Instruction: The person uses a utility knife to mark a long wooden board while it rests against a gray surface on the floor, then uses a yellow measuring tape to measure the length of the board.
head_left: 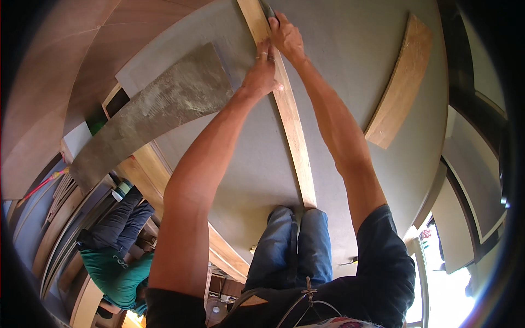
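Workshop; large grey panel (235,186) is the work surface, with a co-worker in a green shirt (117,273) bent over beyond its left edge. Wooden strip (292,131) lies lengthwise on the panel, running from the far edge back to the wearer's jeans (295,246); its near end sits just by the knees.

Left hand (261,74) is clamped across the strip toward the far edge, fingers and thumb spanning it; right hand (287,39) is just beside it, a little farther off, closed on a dark tool (268,10) lying along the strip's right side; top of the tool is cut off by the view, kind not clear.

Also on the panel: pale plank (402,82) near the right edge, well apart from the hands; streaked dark board (164,98) overlapping the left edge.

Risks (judgement): strip could swivel, since both hands bear near one end and the near end appears unpinned; a knee bumping that end could cause the same; left fingertips are close to the tool, so a slip of the right hand could catch them.
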{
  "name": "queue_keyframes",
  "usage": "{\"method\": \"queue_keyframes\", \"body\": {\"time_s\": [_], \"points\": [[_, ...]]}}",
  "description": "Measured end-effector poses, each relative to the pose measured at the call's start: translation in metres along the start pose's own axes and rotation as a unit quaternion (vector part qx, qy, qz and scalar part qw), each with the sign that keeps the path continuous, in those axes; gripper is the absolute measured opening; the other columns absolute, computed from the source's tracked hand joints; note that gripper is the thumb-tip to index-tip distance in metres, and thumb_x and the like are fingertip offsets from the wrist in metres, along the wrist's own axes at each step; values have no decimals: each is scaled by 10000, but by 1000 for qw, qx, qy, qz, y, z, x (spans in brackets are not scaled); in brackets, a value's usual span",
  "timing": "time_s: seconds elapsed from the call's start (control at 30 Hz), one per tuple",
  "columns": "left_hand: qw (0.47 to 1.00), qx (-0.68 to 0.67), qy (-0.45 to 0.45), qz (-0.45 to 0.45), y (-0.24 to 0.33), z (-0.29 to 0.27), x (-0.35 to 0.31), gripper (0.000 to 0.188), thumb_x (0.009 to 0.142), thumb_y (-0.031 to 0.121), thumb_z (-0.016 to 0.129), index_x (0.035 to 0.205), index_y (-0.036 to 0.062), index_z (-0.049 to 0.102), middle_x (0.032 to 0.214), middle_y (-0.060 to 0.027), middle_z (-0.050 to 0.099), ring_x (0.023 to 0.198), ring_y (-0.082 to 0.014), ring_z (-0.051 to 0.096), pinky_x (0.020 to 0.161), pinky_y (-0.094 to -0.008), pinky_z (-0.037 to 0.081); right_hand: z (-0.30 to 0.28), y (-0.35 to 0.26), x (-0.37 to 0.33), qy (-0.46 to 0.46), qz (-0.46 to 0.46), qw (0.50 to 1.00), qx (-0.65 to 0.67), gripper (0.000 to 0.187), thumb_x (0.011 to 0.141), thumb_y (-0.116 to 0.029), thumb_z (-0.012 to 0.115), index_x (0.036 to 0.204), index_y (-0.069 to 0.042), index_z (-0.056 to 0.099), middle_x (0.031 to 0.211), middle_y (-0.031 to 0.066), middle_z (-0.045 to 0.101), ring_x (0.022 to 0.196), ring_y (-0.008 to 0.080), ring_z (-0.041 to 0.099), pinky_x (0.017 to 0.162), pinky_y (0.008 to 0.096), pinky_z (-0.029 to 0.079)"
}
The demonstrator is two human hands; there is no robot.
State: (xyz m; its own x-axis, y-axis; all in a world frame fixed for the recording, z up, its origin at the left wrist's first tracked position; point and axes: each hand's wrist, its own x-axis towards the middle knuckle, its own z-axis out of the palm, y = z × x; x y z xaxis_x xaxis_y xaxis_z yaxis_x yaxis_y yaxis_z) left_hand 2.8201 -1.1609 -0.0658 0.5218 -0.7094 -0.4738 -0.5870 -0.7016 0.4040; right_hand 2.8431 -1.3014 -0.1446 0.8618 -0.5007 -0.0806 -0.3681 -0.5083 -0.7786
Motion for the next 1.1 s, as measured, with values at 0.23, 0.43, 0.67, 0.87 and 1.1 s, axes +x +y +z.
{"method": "queue_keyframes", "body": {"time_s": [0.23,0.43,0.67,0.87,1.1], "points": [[997,43,-38,-44,-12,4,-13,1226,675,276,898,1500,-152,98,1622,-228,-52,1504,-325,173,1137,-373,415,-27,-18,-105,-46,107,993,35,385,1011,-397,464,1314,-171,534,986,281,671,931,506,620,829,577,496],[1000,-2,16,-1,-7,6,-7,1230,684,239,893,1500,-161,65,1622,-239,-86,1525,-352,23,1209,-358,315,-126,28,-465,-213,348,913,13,425,1021,-306,495,1436,-219,457,950,281,675,889,465,666,741,537,530],[1000,15,-8,-21,-8,3,-8,1265,680,258,901,1511,-127,28,1627,-230,-63,1525,-350,27,1174,-346,377,-112,21,-368,-142,229,961,60,430,1031,-321,473,1445,-207,464,946,277,671,886,469,657,738,527,510],[997,47,-49,-41,-3,-1,-2,1269,691,287,887,1522,-119,17,1625,-220,-87,1515,-350,127,1137,-387,416,-45,-9,-110,5,93,993,77,403,1024,-396,467,1362,-187,535,926,267,682,888,509,625,777,566,510],[999,18,-34,-24,-1,-4,-8,1202,686,288,897,1494,-153,125,1605,-250,13,1493,-375,192,1141,-367,412,-13,-21,-22,5,105,992,64,467,990,-458,477,1361,-182,548,1066,270,685,1040,493,621,920,535,498]]}}
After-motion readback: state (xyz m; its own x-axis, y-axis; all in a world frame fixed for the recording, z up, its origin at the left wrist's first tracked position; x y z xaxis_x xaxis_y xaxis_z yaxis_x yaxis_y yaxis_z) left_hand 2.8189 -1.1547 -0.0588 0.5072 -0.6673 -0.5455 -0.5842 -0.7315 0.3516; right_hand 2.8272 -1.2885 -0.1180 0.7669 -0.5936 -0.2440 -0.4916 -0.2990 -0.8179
